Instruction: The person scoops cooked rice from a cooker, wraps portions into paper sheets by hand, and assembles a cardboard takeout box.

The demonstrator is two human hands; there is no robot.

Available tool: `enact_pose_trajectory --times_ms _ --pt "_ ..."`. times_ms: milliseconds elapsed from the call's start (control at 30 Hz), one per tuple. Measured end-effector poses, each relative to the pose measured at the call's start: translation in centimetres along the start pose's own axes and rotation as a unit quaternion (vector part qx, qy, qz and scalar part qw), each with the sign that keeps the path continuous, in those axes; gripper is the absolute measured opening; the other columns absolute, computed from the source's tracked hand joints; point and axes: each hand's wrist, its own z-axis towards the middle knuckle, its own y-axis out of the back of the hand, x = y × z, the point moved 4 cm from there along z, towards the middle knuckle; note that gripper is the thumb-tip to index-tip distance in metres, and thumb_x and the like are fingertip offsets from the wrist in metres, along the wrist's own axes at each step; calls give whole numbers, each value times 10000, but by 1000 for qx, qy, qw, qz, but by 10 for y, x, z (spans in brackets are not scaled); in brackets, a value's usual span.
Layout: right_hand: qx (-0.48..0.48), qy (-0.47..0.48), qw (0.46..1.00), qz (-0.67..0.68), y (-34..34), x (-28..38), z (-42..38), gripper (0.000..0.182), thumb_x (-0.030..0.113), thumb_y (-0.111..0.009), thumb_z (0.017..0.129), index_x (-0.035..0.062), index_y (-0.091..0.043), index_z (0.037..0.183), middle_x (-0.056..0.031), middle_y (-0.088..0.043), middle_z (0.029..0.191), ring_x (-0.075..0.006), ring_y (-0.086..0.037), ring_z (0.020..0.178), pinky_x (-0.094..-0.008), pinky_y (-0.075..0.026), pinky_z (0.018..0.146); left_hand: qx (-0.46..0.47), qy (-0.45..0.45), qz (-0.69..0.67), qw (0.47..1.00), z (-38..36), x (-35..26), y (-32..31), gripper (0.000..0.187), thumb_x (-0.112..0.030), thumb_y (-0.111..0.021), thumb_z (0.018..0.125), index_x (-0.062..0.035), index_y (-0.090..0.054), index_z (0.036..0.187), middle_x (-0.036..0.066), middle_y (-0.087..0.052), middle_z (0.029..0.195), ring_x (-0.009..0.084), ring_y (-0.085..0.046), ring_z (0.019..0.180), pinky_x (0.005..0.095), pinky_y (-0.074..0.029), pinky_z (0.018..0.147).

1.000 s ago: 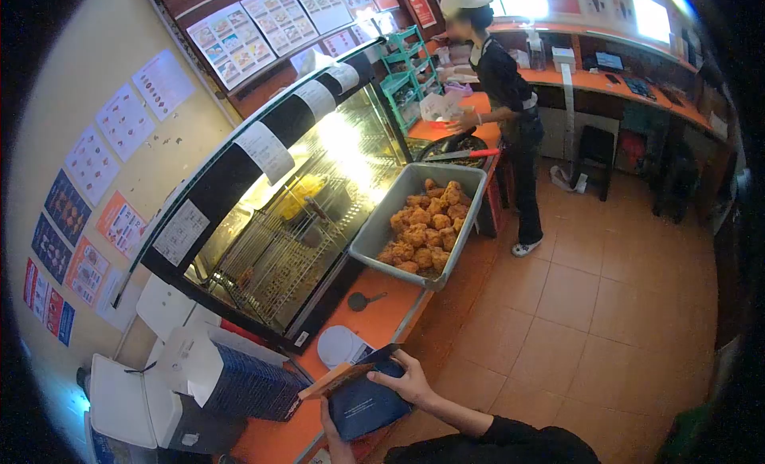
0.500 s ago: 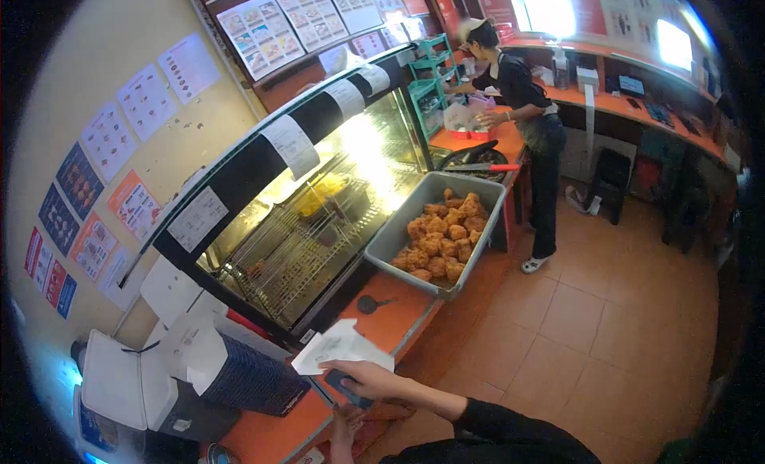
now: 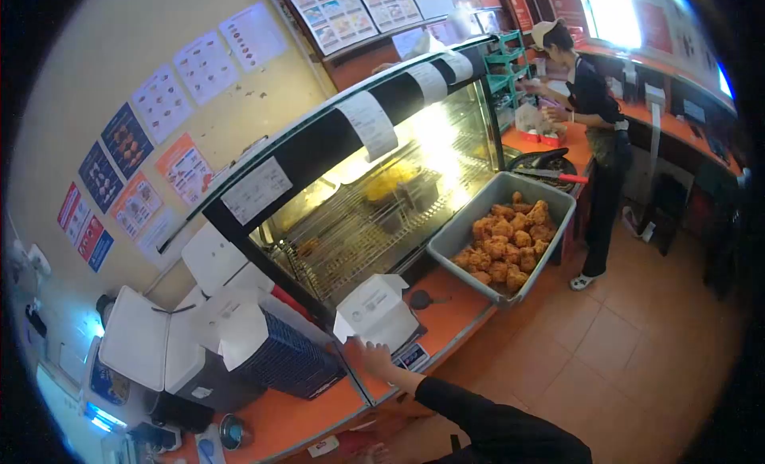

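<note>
An opened paper takeaway box (image 3: 374,308), white inside with dark blue outside, stands on the orange counter before the heated display case. My right hand (image 3: 376,359) is at its near side, fingers bent over the lower edge and gripping it. My left hand (image 3: 371,454) is low at the bottom edge of the view, under the counter's level and apart from the box; its fingers are too blurred to read. Just right of the box lies a small dark round utensil (image 3: 420,299). A grey tub (image 3: 448,255) of fried chicken pieces (image 3: 510,241) sits further along the counter.
Left of the box rises a nested stack of blue takeaway boxes (image 3: 299,348), near an open-lidded dark container (image 3: 211,392). The glass display case (image 3: 374,193) backs the counter. Red-handled tongs (image 3: 570,178) lie behind the tub. A co-worker (image 3: 598,105) stands at the far counter.
The box has gone from my hands above the counter's edge to standing open on the counter. My left hand has dropped away from it. The view has swung left.
</note>
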Motion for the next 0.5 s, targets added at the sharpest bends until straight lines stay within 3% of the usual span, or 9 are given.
enact_pose_trajectory --times_ms 33,67,100,267,300,333,367,400,500 --pt "61 -5 998 -12 -3 4 -4 667 197 -549 830 95 -294 1438 -112 -588 871 -257 -599 724 -400 -480 632 3 0 -5 1000 3 7 8 657 -568 -415 919 -40 -466 1306 145 -578 1169 262 -554 1100 397 -444 923" --pt "105 -20 994 -2 -10 1 1 780 240 -594 764 90 -238 1441 -134 -601 959 -300 -605 843 -435 -454 698 4 0 -8 1000 7 12 13 658 -571 -411 918 -42 -467 1306 143 -577 1175 261 -552 1104 396 -442 926" --pt "110 -13 994 -8 -13 3 0 780 240 -594 764 90 -238 1441 -134 -601 959 -300 -605 843 -435 -454 698 6 -3 -11 1000 10 17 18 658 -573 -408 918 -45 -468 1307 140 -575 1180 259 -551 1107 395 -440 930" --pt "-92 -115 989 -4 16 27 -14 672 229 -606 789 59 -328 1377 -231 -554 1104 -386 -573 902 -488 -452 751 25 -49 -41 998 27 69 56 662 -585 -389 918 -58 -473 1309 129 -569 1208 250 -545 1123 388 -430 946" --pt "-79 -170 971 147 31 42 -18 599 237 -629 785 18 -412 1299 -257 -517 1145 -423 -549 899 -513 -439 768 23 -72 -53 996 30 91 69 662 -588 -386 918 -61 -474 1309 126 -568 1214 249 -544 1126 387 -428 950" --pt "-80 -100 983 132 95 89 -29 541 226 -642 787 -2 -461 1243 -248 -518 1111 -429 -528 911 -494 -433 767 22 -114 -69 991 39 117 87 663 -590 -382 918 -63 -475 1310 124 -567 1219 247 -542 1129 386 -426 953" --pt "-140 -52 986 73 74 115 -46 493 195 -645 787 -1 -473 1205 -232 -519 1042 -411 -511 918 -467 -426 758 20 -166 -82 982 49 152 108 664 -593 -378 918 -66 -476 1310 122 -566 1225 245 -541 1133 384 -424 956" --pt "-165 -11 979 122 83 156 -62 384 151 -618 804 -17 -499 1127 -209 -510 976 -398 -502 917 -444 -417 756 5 -192 -90 977 52 185 127 665 -595 -375 918 -69 -477 1310 119 -564 1230 244 -540 1136 383 -422 959" --pt "-24 128 946 298 47 283 -134 266 99 -581 818 -21 -522 1048 -196 -501 983 -381 -504 914 -439 -420 757 -88 -131 -8 988 -30 211 196 674 -543 -445 921 -42 -402 1370 162 -519 1284 265 -474 1204 388 -332 1045"
